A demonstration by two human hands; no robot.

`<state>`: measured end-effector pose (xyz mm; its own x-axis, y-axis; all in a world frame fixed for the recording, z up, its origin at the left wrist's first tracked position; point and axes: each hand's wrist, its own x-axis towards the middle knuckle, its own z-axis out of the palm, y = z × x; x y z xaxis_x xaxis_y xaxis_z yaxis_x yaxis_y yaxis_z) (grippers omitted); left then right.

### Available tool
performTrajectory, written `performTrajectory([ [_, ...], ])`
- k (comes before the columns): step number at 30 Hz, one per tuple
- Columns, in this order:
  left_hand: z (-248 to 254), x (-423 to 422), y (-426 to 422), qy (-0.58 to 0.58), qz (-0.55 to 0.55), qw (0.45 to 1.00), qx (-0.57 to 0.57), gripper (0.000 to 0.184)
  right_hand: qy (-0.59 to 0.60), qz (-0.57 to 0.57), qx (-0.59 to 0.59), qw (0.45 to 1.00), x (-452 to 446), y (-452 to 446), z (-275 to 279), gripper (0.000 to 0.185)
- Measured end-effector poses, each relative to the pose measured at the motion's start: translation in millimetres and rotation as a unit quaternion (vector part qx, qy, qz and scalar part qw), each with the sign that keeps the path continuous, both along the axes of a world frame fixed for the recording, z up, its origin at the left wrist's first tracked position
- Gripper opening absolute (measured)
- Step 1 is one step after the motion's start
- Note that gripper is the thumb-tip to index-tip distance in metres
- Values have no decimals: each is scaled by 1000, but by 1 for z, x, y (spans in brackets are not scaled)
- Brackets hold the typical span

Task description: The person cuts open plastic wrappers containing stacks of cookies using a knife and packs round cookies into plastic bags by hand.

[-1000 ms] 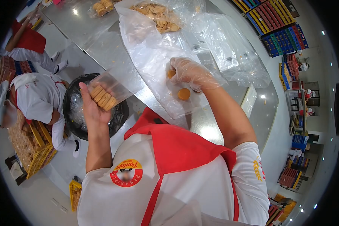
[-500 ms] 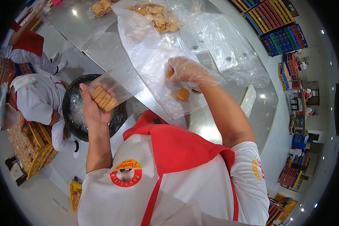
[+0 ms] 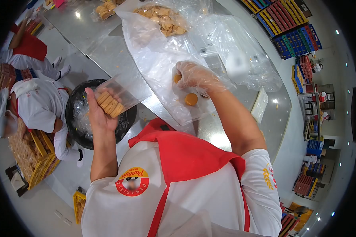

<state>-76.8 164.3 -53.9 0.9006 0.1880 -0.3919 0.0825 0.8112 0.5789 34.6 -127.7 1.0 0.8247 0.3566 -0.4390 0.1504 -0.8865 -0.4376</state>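
On the left, my left hand [image 3: 101, 116] is wrapped round a clear plastic bag [image 3: 124, 87] that has several stacked round cookies [image 3: 109, 104] in it. My right hand [image 3: 195, 76], in a clear plastic glove, pinches a brown round cookie [image 3: 177, 78] over a white plastic sheet [image 3: 154, 65]. Another brown cookie [image 3: 191, 99] lies on the sheet just below that hand. Farther up, a heap of pale cookies [image 3: 162, 17] rests in the plastic.
A black-lined bin [image 3: 77, 128] stands beneath my left hand. Two co-workers [image 3: 37, 102] are at the left, near yellow crates [image 3: 43, 162]. Clear plastic bags [image 3: 247, 63] lie on the metal table [image 3: 275, 118]. Bagged cookies [image 3: 104, 10] sit at the top.
My right hand and the cookies near it have shifted very slightly left in view. My left hand keeps its hold on the bag of cookies.
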Motion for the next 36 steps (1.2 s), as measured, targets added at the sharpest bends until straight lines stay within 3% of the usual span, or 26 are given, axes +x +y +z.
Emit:
performTrajectory([
  [6, 0, -2, 1, 2, -1, 1000, -4, 58, 53, -23, 4, 998, 1, 4, 7, 40],
  [12, -2, -3, 4, 2, 6, 1000, -11, 58, -70, 41, -7, 997, -7, -5, 12, 40],
  [21, 7, -1, 4, 18, 17, 999, -36, 55, -288, -175, 40, 941, -40, -52, 51, 22],
  [24, -8, 2, 9, -42, -60, 995, -61, 53, -252, -210, 68, 942, -73, -58, 49, 19],
  [26, 4, 6, -4, -6, -39, 998, -44, 55, -310, -189, 41, 931, -105, -53, 53, 22],
  [27, 10, 8, -9, 11, -29, 999, -35, 55, -316, -189, 93, 925, -119, -50, 53, 24],
  [28, 4, 10, -9, -43, -76, 995, -47, 57, -321, -188, 144, 917, -133, -49, 53, 26],
  [31, 17, 16, -26, -42, -102, 990, -83, 58, -307, -235, 191, 902, -164, -60, 18, 32],
  [36, -2, 42, -44, -226, -191, 952, -79, 42, -317, -319, 228, 864, -213, -70, -11, 33],
])
